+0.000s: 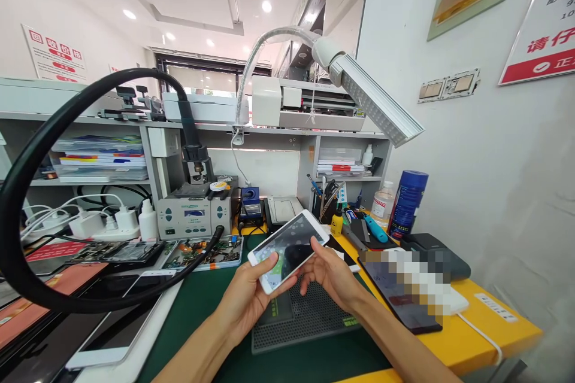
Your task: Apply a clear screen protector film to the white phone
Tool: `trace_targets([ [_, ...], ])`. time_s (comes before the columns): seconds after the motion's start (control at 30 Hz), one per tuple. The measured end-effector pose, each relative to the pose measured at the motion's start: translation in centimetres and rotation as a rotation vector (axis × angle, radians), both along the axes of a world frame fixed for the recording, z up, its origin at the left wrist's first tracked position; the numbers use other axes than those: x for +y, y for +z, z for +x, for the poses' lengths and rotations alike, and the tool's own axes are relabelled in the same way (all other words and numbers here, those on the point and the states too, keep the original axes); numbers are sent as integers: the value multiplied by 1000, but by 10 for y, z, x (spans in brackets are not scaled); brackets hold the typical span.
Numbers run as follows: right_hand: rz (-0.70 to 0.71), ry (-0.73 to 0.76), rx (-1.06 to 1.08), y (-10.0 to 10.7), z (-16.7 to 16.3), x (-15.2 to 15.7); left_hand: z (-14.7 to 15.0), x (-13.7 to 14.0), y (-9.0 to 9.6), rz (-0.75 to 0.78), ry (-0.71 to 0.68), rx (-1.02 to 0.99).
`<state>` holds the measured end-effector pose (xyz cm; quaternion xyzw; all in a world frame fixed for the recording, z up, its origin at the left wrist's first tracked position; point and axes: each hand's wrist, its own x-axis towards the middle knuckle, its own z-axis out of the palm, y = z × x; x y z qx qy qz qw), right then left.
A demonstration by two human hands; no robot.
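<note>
A white-framed smartphone (294, 238) is held tilted above the work mat, its lit screen facing me. My left hand (247, 296) grips its lower left end, thumb on the front and fingers underneath. At the right edge, my right hand (335, 272) has its thumb against the screen side, with curled fingers partly below the phone. Beneath both hands lies a dark perforated pad (309, 320) on the green mat (193, 326).
A black hose (27, 191) loops across the left side from a grey soldering station (195, 215). Large tablets (119, 323) lie at left. On the right are a dark phone (399, 293), a blue can (408, 203) and a tool holder (330, 200). Overhead hangs a lamp (377, 96).
</note>
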<state>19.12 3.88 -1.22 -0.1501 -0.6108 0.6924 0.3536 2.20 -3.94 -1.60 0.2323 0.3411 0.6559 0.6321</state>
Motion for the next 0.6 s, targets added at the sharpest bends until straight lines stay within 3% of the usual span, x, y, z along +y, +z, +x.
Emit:
trace_targets([
  [0.47, -108, 209, 14, 2, 8, 5, -1, -1, 2, 7, 6, 39],
  [0.6, -152, 146, 65, 9, 13, 6, -7, -3, 3, -8, 17, 67],
])
